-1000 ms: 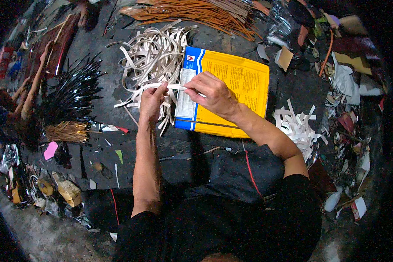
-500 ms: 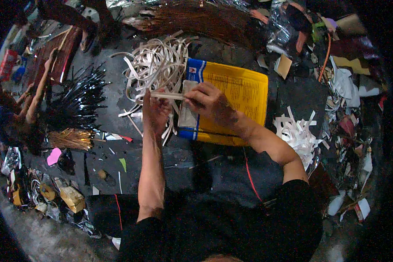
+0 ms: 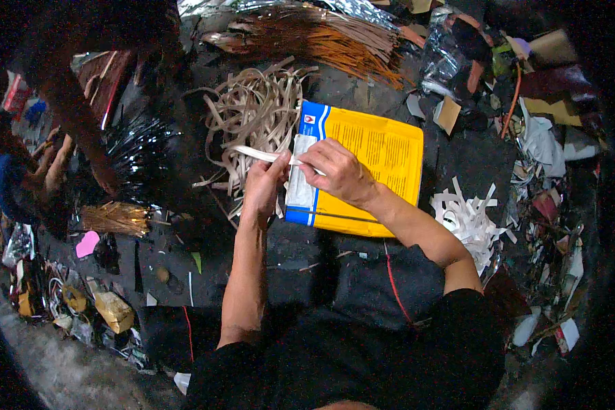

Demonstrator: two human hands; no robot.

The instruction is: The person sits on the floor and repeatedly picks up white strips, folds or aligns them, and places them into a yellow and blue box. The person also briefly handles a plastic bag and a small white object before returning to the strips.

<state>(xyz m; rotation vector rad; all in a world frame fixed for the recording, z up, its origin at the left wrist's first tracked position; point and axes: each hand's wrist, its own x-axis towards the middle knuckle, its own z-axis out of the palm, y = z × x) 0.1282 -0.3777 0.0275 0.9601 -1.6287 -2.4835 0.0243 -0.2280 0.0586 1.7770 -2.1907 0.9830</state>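
My left hand [image 3: 263,188] and my right hand [image 3: 336,171] both pinch one pale paper strip [image 3: 256,154], held level just above the dark work surface. The strip sticks out to the left past my left fingers. Under my right hand lies a yellow packet [image 3: 379,154] with a blue and white left edge. A loose heap of pale strips [image 3: 253,113] lies just beyond my hands.
A bundle of thin brown sticks [image 3: 328,37] lies at the far edge. Black shiny strips [image 3: 133,154] and a small tan bundle [image 3: 116,219] sit to the left, white cut paper [image 3: 468,219] to the right. Another person's arm [image 3: 68,109] reaches in at upper left.
Both hands have stayed on the strip and moved slightly right over the packet. Another person's arm has come in at the upper left.
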